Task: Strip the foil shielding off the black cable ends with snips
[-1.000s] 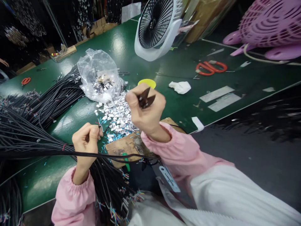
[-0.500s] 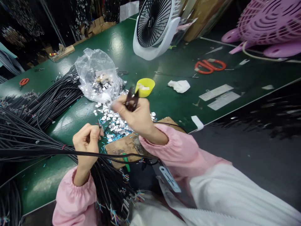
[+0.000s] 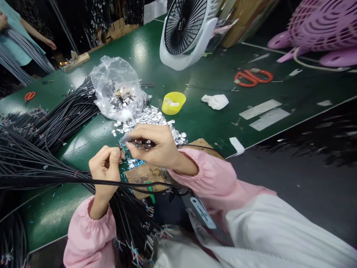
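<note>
My left hand [image 3: 103, 167] is closed in a pinch on the end of a black cable, whose thin coloured wires [image 3: 121, 146] stick up past the fingertips. Against those wires, my right hand [image 3: 158, 145] brings thumb and forefinger together; a grey cover is on a fingertip. Small dark snips [image 3: 144, 144] lie gripped in the right palm, their blades mostly hidden by the fingers. Silver foil scraps [image 3: 152, 116] and blue wire bits [image 3: 135, 163] are strewn on the table just beyond and beneath both hands.
Bundles of black cables [image 3: 75, 108] spread over the left of the green table [image 3: 142, 69]. Behind the hands are a clear plastic bag [image 3: 111, 74], a yellow cup [image 3: 180, 104] and a white fan [image 3: 178, 63]. Orange-handled scissors [image 3: 252, 78] lie right. A person [image 3: 16, 37] stands far left.
My right hand has come down and left, from above the scraps to the wires at my left hand, and the snips have tucked into its palm. A person has appeared at far left.
</note>
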The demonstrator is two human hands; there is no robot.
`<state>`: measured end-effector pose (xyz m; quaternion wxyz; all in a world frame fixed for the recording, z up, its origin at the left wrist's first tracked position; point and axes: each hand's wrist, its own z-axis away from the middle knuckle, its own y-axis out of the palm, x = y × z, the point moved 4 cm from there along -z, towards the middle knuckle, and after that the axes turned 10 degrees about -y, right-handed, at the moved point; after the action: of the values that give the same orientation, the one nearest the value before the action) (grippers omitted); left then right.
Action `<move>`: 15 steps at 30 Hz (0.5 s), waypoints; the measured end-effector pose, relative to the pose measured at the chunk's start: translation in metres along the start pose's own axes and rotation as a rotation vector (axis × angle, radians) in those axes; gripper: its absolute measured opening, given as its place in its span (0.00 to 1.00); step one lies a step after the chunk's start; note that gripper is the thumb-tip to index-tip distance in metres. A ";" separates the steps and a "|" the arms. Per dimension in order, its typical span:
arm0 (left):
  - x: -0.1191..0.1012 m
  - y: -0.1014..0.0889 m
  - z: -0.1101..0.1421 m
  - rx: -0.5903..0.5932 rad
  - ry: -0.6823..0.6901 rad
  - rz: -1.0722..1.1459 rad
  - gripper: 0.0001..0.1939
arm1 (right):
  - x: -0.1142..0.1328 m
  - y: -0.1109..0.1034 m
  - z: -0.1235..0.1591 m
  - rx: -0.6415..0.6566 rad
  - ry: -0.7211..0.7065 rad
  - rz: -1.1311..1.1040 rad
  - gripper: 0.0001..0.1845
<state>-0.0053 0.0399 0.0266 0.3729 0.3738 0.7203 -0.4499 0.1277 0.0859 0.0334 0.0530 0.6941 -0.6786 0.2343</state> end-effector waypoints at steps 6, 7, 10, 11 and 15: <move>-0.007 0.004 0.002 -0.004 0.132 -0.121 0.15 | -0.016 0.007 0.001 0.070 0.523 -0.421 0.03; -0.008 0.004 0.001 0.017 0.145 -0.123 0.16 | -0.020 0.012 0.003 0.119 0.681 -0.559 0.03; -0.007 0.004 -0.001 0.086 0.110 -0.071 0.18 | -0.024 0.021 0.009 0.244 0.941 -0.782 0.04; -0.005 0.004 -0.001 0.105 0.071 -0.034 0.19 | -0.024 0.021 0.008 0.237 0.928 -0.766 0.04; 0.005 0.002 -0.003 0.151 -0.121 0.144 0.21 | -0.021 0.011 0.002 0.139 0.697 -0.609 0.06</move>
<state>-0.0062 0.0438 0.0228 0.4175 0.4238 0.6319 -0.4967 0.1181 0.1036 0.0205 0.2973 0.7435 -0.3686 0.4721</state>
